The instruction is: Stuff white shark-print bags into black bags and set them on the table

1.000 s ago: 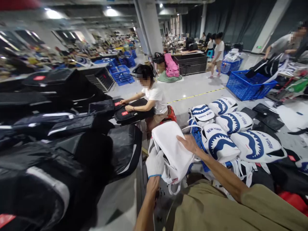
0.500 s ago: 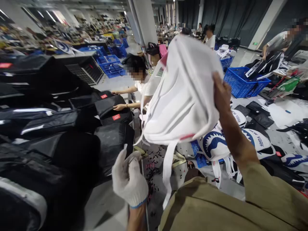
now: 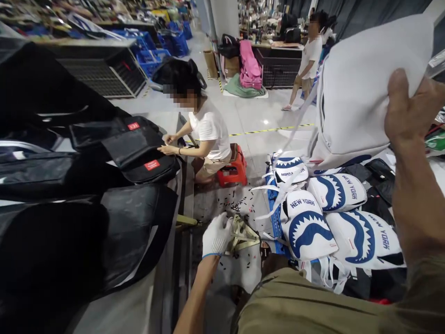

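Note:
A white backpack (image 3: 361, 93) is held up at the upper right, its straps dangling at its left side. My bare right hand (image 3: 413, 104) grips it, thumb pressed on the pale panel; some of the fingers are out of sight. Below the bag lies a pile of white backpacks (image 3: 309, 225) with blue jagged-teeth prints and "NEW YORK" lettering. My left hand (image 3: 217, 235), in a white knit glove, hangs over the floor between the pile and the black bags. Its fingers are loosely bent and a little apart, with nothing visible in them.
Black backpacks (image 3: 139, 232) cover the table on the left. A person in a white shirt (image 3: 208, 125) sits on a red stool (image 3: 234, 167), hands on a black bag. Another person (image 3: 309, 55) stands farther back. Dark scraps and a yellowish metal stand (image 3: 241, 232) are on the floor.
The white backpack has swung to the right in my right hand and now hangs above the printed pile. My left hand has shifted right. The view has turned downward.

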### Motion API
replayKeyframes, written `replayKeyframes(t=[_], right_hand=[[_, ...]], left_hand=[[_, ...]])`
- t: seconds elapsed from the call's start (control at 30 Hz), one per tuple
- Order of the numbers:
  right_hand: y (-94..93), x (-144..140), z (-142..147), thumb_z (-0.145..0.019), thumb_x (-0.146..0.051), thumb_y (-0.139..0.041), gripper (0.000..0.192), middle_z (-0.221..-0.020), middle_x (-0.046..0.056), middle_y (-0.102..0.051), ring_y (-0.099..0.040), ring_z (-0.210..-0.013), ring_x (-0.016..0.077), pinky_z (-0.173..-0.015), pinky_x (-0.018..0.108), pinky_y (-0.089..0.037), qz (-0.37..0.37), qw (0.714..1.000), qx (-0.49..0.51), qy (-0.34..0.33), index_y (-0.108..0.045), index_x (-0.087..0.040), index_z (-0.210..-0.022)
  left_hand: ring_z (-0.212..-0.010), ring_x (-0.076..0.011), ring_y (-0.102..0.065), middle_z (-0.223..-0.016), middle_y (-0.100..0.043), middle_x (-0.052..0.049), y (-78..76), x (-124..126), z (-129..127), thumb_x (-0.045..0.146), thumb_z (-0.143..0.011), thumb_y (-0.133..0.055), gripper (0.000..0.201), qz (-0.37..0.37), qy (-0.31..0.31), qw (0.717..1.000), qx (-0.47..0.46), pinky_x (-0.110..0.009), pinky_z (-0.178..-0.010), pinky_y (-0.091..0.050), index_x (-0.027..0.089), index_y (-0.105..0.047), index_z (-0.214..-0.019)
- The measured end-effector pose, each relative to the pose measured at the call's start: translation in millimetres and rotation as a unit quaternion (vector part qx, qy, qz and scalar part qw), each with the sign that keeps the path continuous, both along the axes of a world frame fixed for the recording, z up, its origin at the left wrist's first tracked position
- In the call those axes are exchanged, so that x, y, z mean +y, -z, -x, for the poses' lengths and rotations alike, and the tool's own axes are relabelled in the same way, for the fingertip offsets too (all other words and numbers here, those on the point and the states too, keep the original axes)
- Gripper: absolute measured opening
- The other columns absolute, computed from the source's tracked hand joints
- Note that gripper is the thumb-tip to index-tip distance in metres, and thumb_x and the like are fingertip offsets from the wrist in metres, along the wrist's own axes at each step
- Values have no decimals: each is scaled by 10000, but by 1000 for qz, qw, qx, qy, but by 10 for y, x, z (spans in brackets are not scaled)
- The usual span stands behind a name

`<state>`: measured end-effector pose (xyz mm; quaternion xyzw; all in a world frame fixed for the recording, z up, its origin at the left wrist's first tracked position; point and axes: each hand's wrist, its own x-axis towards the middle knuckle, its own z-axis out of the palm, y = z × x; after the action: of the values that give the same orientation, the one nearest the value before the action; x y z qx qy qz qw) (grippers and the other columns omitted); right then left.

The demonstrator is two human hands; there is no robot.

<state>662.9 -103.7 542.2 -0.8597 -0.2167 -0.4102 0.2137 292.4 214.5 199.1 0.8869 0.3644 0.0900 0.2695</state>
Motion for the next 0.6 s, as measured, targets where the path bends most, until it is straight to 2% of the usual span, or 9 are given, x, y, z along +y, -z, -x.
replayKeyframes(t=[0.1,0.13,0.2,0.27,0.37,0.43,0.5,0.57,0.6], right_hand=[[217,200,-630,-1107,-823,-72,1120,-1156,358,-764,-721,-1137,272,-827,468,-325,143,980,61,122,-773,41,-1242],[372,317,-880,-1096,-824,-44,1150,-1162,389,-748,-714,-1159,291,-829,470,-311,176,970,88,141,-754,68,-1252],[831,614,-1398,-1122,-777,-60,1096,-1208,409,-725,-691,-1205,324,-857,476,-301,218,954,141,147,-712,79,-1327],[1469,944,-1864,-1181,-682,-168,920,-1272,409,-704,-674,-1238,339,-885,493,-302,234,941,200,140,-675,46,-1423],[2624,1361,-2312,-1226,-548,-325,670,-1271,341,-728,-700,-1202,309,-881,458,-333,252,905,323,117,-699,-34,-1439],[3401,1548,-2423,-1221,-461,-399,578,-1188,325,-755,-729,-1129,313,-869,415,-374,258,886,371,104,-740,-13,-1350],[4079,1697,-2436,-1207,-414,-416,542,-1148,319,-766,-748,-1097,341,-866,400,-411,272,866,409,90,-748,1,-1317],[4583,1846,-2429,-1195,-410,-434,512,-1157,300,-774,-759,-1097,356,-880,404,-437,285,856,428,63,-753,-28,-1315],[4758,1927,-2441,-1193,-416,-438,502,-1174,289,-775,-760,-1105,356,-892,407,-444,288,854,431,47,-755,-48,-1316]], left_hand=[[-1101,-304,-801,-1191,-856,-127,150,-27,-91,354,-1075,-517,405,-23,-44,999,2,-370,-928,-584,174,-842,-1235],[-1057,-294,-805,-1165,-858,-120,181,-39,-89,357,-1074,-506,412,-37,-58,998,-8,-363,-902,-581,175,-846,-1220],[-976,-273,-812,-1120,-863,-106,222,-54,-58,380,-1061,-511,415,-50,-79,995,-30,-352,-862,-585,181,-852,-1185],[-953,-260,-826,-1089,-869,-87,248,-53,-7,417,-1047,-527,405,-54,-99,992,-53,-336,-847,-599,202,-857,-1137],[-979,-254,-846,-1064,-880,-48,277,-34,75,458,-1039,-555,373,-54,-126,988,-75,-319,-847,-632,249,-859,-1091],[-962,-255,-854,-1045,-884,-32,283,-26,120,467,-1027,-577,346,-55,-145,985,-80,-318,-833,-661,280,-866,-1064],[-937,-266,-859,-1030,-888,-28,261,-30,145,471,-1000,-608,319,-60,-167,981,-72,-326,-794,-691,309,-881,-1032],[-927,-281,-863,-1033,-893,-25,209,-51,139,463,-970,-638,291,-54,-187,979,-55,-335,-764,-714,332,-895,-1012],[-933,-286,-865,-1039,-894,-21,177,-67,122,458,-961,-648,280,-46,-198,978,-46,-340,-768,-723,341,-898,-1011]])
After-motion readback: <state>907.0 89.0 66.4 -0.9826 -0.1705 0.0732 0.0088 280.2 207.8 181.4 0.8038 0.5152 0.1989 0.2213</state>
